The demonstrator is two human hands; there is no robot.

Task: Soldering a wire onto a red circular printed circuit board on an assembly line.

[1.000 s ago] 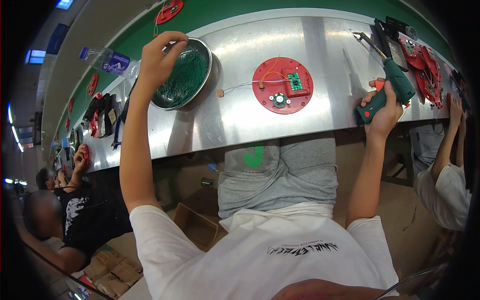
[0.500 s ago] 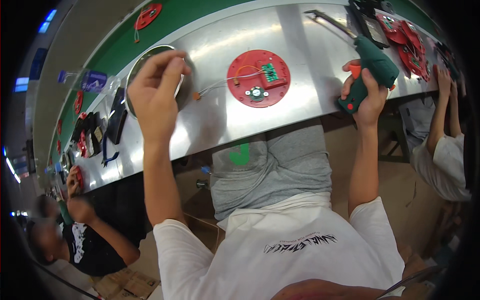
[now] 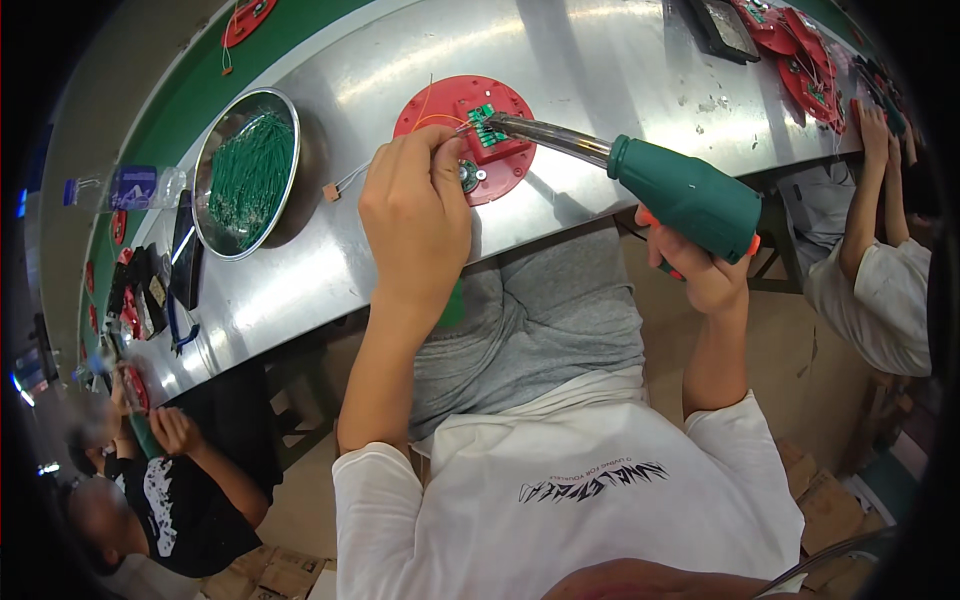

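Observation:
A round red plate (image 3: 515,180) lies on the metal bench, bearing a small green circuit board (image 3: 489,130), an orange wire (image 3: 428,100) and white wires that end in a small connector (image 3: 331,192). Over the plate's left part, my left hand (image 3: 420,205) is closed in a pinch beside the board; what its fingertips hold is too small to name. My right hand (image 3: 705,272) grips the handle of a green soldering gun (image 3: 685,195) with an orange trigger. Its long metal barrel points left, with the tip at the board.
Left of the plate stands a round metal bowl (image 3: 290,190) full of thin green wires. A plastic bottle (image 3: 125,188) lies beyond it. More red plates (image 3: 805,85) are piled at the far right near a dark tray (image 3: 725,32). Co-workers sit on both sides.
My left hand has moved from over the bowl to the circuit board. The soldering gun has swung left and down, bringing its tip to the board. The view has shifted.

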